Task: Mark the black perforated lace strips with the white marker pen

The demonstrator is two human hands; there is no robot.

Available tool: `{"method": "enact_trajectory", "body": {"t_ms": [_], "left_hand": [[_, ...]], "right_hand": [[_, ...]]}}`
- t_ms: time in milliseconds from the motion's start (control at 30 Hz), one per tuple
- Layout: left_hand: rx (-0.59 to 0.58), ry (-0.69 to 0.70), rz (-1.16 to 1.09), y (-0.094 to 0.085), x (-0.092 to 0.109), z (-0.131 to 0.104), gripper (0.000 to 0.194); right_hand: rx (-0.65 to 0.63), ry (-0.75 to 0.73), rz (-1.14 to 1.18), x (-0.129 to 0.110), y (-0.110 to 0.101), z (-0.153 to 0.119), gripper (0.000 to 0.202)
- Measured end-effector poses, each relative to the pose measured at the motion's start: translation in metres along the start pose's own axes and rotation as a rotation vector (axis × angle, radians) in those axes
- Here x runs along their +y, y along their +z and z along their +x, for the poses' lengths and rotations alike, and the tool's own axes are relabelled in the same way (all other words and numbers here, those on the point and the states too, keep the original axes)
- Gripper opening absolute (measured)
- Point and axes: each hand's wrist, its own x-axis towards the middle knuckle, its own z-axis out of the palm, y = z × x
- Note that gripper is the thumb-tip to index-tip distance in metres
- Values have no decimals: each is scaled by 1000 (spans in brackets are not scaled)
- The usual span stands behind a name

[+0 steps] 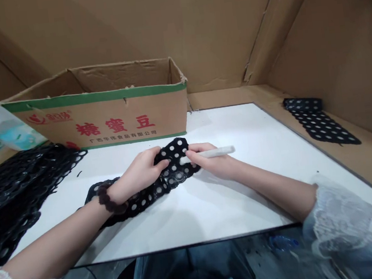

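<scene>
A strip of black fabric with white polka dots (142, 200) lies slantwise over the white board, its far end lifted between my hands. My left hand (144, 171), with a dark fuzzy band at the wrist, is closed on that fabric, thumb on top. In my right hand (216, 162) is a slim white pen-shaped tool (217, 152). Its left end rests at the dotted fabric, and the right fingers also touch the fabric's edge. What kind of tool it is cannot be made out.
An open cardboard box (103, 122) stands at the back left. Black openwork fabric (17, 190) is heaped at the left. Another dotted strip (321, 122) lies on the cardboard to the right. Cardboard walls enclose the white board (252, 194).
</scene>
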Motion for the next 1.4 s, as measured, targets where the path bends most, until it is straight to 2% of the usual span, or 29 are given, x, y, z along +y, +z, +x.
{"method": "enact_trajectory", "body": {"t_ms": [100,233,367,533,767,867,967,1033,1200,1400], "left_hand": [[-4,-3,-11,-7,-3,4,24],[-115,41,-115,-10,-1,6,34],[-201,36,-135,-9,0,6,27],[-152,-10,-128,-7,2,4,24],[-107,-113,-42,3,12,-5,23],[-142,-94,-110,-1,9,-5,23],[-182,-79,-141,-8,2,-1,29],[-187,-89,-126,-12,-1,1,33],[-267,-52,-169,-18,1,5,34],[-294,-122,-243,-18,1,4,31]], "right_hand": [[-38,18,57,-2,-5,-3,30],[1,-32,-5,-2,-3,-1,28],[-13,-87,-16,-1,0,0,26],[43,-167,-60,4,3,0,25],[113,-275,-171,14,21,6,15],[112,-205,-139,15,19,7,19],[-36,-6,82,12,9,3,29],[-82,63,215,9,2,0,30],[-25,38,300,3,-2,-1,28],[-41,-33,194,-4,-5,-2,25]]}}
